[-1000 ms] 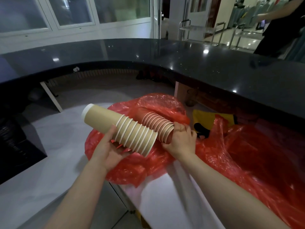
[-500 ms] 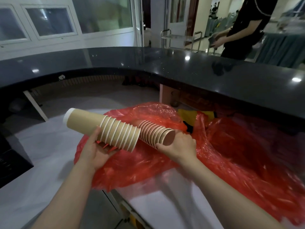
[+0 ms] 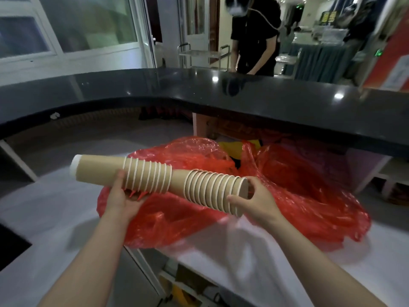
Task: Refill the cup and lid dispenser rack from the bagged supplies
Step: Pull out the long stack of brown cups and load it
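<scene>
A: What are the hands doing?

B: The left hand cups the first cup stack from beneath, fingers curled round it. The right hand grips the wide end of the second cup stack, thumb across its rims. The second stack's narrow end is nested into the open mouth of the first — one long tan rod held level between the hands.

A: And around them?

B: Just below and beyond both hands lies the red plastic bag, crumpled on the white table. Farther out curves a black counter, with another person standing behind it.

A: Which step is this?

B: Judging by the bag underneath, cups are out of the supplies and being joined. Next likely means carrying them to the dispenser rack, which is not in view — kept level so the two halves don't slip apart.

A: Counts?

B: Two stacks, two hands, one bag. Individual cups are too tightly packed to count.
</scene>
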A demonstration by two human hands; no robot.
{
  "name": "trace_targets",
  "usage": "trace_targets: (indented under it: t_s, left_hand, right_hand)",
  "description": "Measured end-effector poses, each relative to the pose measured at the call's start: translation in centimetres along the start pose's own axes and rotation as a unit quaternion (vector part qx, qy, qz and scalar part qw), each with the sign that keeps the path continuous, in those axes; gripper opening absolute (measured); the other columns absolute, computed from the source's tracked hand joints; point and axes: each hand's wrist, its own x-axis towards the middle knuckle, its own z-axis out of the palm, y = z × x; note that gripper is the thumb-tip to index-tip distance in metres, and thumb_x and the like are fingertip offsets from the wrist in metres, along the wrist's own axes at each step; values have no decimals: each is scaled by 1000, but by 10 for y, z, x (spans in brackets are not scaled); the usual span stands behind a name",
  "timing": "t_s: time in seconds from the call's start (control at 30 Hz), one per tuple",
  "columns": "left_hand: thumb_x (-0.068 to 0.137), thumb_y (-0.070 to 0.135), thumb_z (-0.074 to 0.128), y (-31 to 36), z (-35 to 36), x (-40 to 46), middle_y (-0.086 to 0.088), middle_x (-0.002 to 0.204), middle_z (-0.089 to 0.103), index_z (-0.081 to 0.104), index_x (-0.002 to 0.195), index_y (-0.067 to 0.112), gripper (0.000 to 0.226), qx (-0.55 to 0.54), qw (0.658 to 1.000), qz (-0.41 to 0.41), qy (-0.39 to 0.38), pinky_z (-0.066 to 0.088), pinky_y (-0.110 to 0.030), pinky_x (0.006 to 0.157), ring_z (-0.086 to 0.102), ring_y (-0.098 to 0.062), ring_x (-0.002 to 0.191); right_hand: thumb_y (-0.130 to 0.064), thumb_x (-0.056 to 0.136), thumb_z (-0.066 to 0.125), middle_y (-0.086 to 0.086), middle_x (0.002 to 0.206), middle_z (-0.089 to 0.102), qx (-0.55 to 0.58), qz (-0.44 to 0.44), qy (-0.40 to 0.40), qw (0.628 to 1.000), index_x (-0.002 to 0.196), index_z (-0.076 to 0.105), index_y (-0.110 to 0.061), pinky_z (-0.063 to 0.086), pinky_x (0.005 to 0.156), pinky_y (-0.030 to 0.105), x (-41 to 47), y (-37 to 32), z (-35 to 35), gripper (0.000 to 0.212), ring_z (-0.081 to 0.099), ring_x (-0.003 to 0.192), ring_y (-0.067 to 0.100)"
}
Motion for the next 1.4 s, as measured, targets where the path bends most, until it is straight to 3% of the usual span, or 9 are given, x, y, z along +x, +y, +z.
trace_targets:
  t_s: [0.13,0.27,0.5,0.67,0.8,0.93,1.1,1.27,1.4]
  left_hand:
    - [83,51,61,4,-12,-15,-8,119,58,58,113,20,43,-15,999,-36,-26,43,-55,94,53,-29,111]
    - [83,59,56,10,-27,-30,-14,132,56,51,135,21,64,-14,991,-78,-111,41,-59,98,52,-35,121]
    - [81,51,61,25,-28,-67,-17,131,58,50,135,17,65,7,981,-90,-174,47,-61,91,55,-39,118]
    - [74,52,67,59,-30,-107,-15,115,68,55,127,14,66,7,981,-37,-193,55,-55,75,61,-36,111]
    - [73,51,69,89,-40,-146,-16,124,59,50,125,15,66,5,986,28,-163,51,-57,85,56,-36,115]
    - [77,52,65,99,-58,-189,-13,124,59,52,124,17,60,7,988,90,-122,52,-54,82,56,-33,115]
    - [78,53,65,89,-86,-257,-10,126,62,55,127,18,62,-1,988,144,-54,51,-56,86,60,-30,114]
    - [62,52,71,88,-125,-346,-12,125,61,52,127,17,76,-13,974,224,8,54,-52,80,62,-30,111]
    - [66,51,68,114,-174,-426,-7,114,67,56,116,19,60,-1,952,302,55,58,-43,67,69,-24,97]
  right_hand:
    - [-51,47,75,-13,101,66,86,19,1,996,101,57,-38,52,66,19,-30,3,-3,58,65,89,4]
    - [-44,53,78,0,114,67,189,34,-34,981,114,59,-30,56,87,43,-60,2,3,66,66,104,20]
    - [-39,65,74,-2,115,68,229,7,-72,971,123,57,-26,56,88,39,-104,-18,17,62,66,105,19]
    - [-38,77,70,-3,120,67,241,-39,-126,961,126,56,-30,55,83,30,-117,-37,16,52,65,107,19]
    - [-44,79,68,-3,119,67,280,-52,-153,946,119,61,-36,55,84,32,-121,-63,29,42,66,106,19]
    - [-44,73,66,-8,109,70,342,-34,-163,925,102,68,-45,56,78,29,-134,-76,39,29,68,98,16]
    - [-35,100,42,-5,125,56,376,5,-163,912,139,43,-31,50,89,37,-160,-81,57,39,55,113,16]
    - [-26,103,36,-3,121,58,398,5,-211,893,123,52,-32,50,81,29,-207,-106,89,26,57,107,10]
    - [-16,102,42,12,138,49,408,11,-265,874,139,43,-13,50,76,16,-257,-135,127,38,58,93,-11]
